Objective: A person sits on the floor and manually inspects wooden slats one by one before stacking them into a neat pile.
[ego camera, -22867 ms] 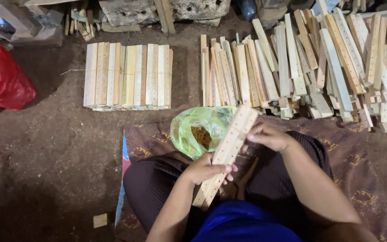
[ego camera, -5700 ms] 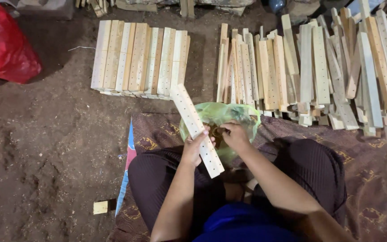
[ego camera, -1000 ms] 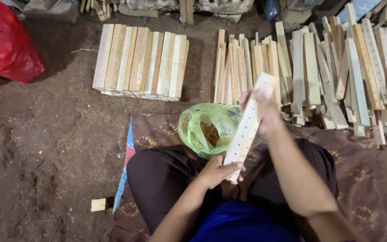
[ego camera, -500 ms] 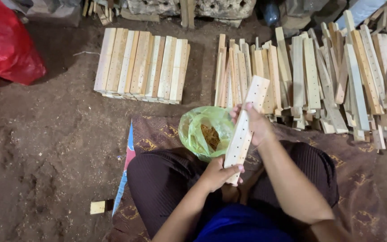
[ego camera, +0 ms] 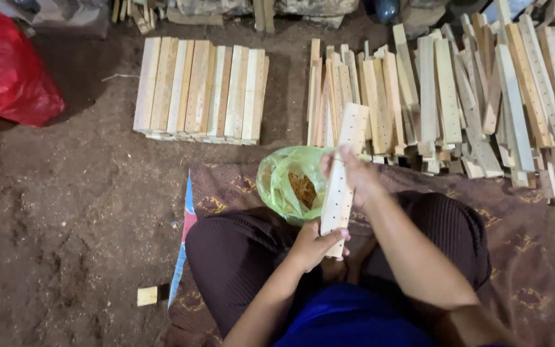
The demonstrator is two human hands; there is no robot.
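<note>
- Two-handed hold on one drilled wooden slat (ego camera: 340, 186), upright and leaning slightly right, above the lap, just right of the green plastic bag (ego camera: 287, 183).
- Left hand (ego camera: 313, 243) at the slat's near end, fingers curled round it, thumb laid across the front.
- Right hand (ego camera: 351, 172) against the slat's upper half, fingers closed on its right edge, fingertips by the row of holes; anything pinched between them too small to tell.
- Judged step: working along the holes with the slat steadied from below. Calls for a firm lower grip and a fine touch at each hole.
- Far left: red plastic sack (ego camera: 8, 77) on the bare earth floor (ego camera: 65, 212), dusty and strewn with sawdust.
- Near left: small wood offcut (ego camera: 148, 295) just beside the mat's edge.
- Far centre-left: neat stack of slats (ego camera: 200, 90), laid side by side, well apart from the hands.
- Centre: green bag open, with brownish small pieces inside, kind unclear.
- Far right: loose pile of slats (ego camera: 470, 96), many drilled, overlapping at angles.
- Near right: patterned brown mat (ego camera: 534, 257) under the seated person.
</note>
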